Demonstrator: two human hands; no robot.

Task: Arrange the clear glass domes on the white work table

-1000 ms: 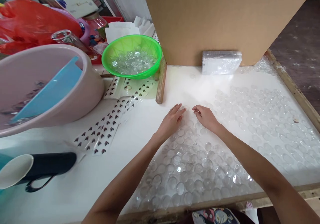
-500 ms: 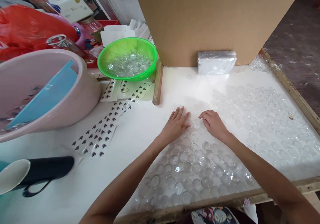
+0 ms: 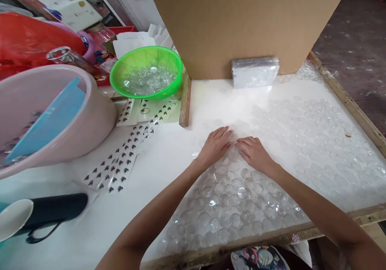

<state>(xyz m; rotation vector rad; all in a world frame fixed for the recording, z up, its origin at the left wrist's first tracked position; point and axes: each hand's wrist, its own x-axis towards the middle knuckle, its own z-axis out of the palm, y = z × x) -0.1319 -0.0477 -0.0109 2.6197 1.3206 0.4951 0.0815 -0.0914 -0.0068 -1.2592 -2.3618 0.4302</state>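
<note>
Clear round discs (image 3: 223, 201), like flat glass or plastic domes, lie spread over the white tabletop in front of me. My left hand (image 3: 214, 144) rests palm down at the far edge of this patch, its fingers stretched out and close together. Just to its right is my right hand (image 3: 253, 152), with slightly bent fingers pointing left. The fingertips of both hands nearly meet over a few discs. Neither hand has anything visibly gripped; what lies under the palms is hidden. More clear discs (image 3: 319, 141) cover the table's right side.
A green bowl (image 3: 177, 86) of clear discs stands at the back left, beside a pink tub (image 3: 99, 117). A dark mug (image 3: 60, 206) lies on its side near printed sheets (image 3: 116, 163). Wooden strips (image 3: 346, 89) edge the table. Behind stand cardboard (image 3: 241, 21) and a wrapped stack (image 3: 255, 73).
My hands have come closer together, and the left hand's spread fingers have drawn together. My right hand has reached left toward it. The whole view has shifted slightly.
</note>
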